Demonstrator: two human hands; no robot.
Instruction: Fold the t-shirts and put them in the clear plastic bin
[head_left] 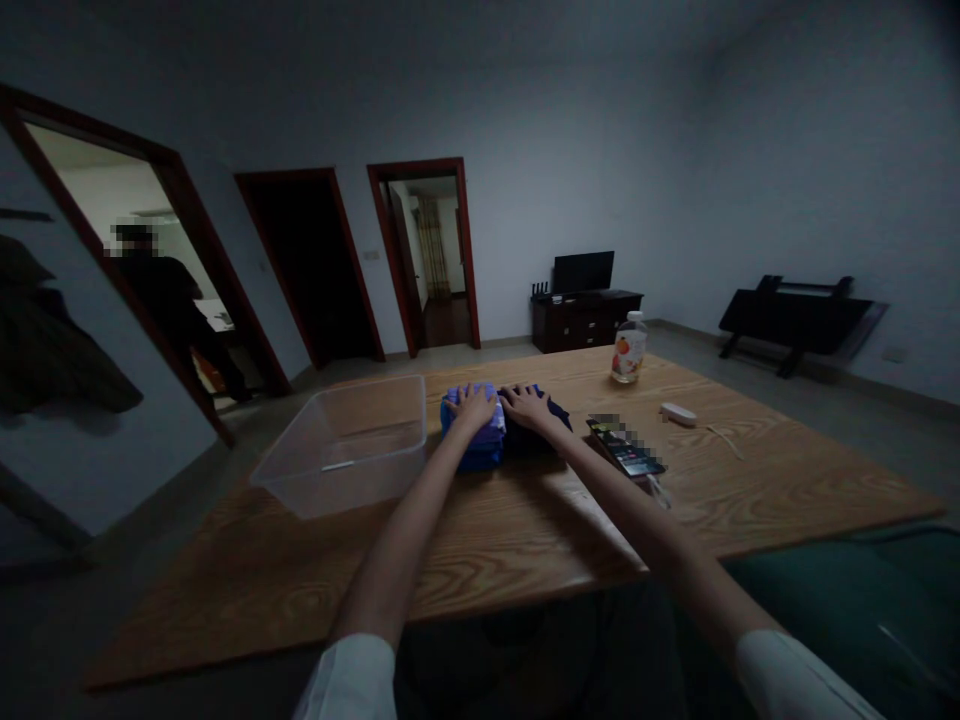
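Note:
On the wooden table [480, 560] lie two stacks of folded cloth side by side. The left one is a blue and purple stack of folded cloth [480, 455]; my left hand [472, 408] rests on its top with the fingers spread. Beside it is a dark navy stack of folded cloth [536, 443], and my right hand [526, 407] lies on top of that, fingers stretched out. Neither hand grips anything. Left of the stacks stands a clear plastic bin [352, 480], with nothing visible inside.
On the table's right side are a drink bottle [628, 350], a phone [626, 450] and a white device [679, 413] with a cord. A person [169, 290] stands in the left doorway. Against the back wall sits a dark cabinet [585, 318] with a screen.

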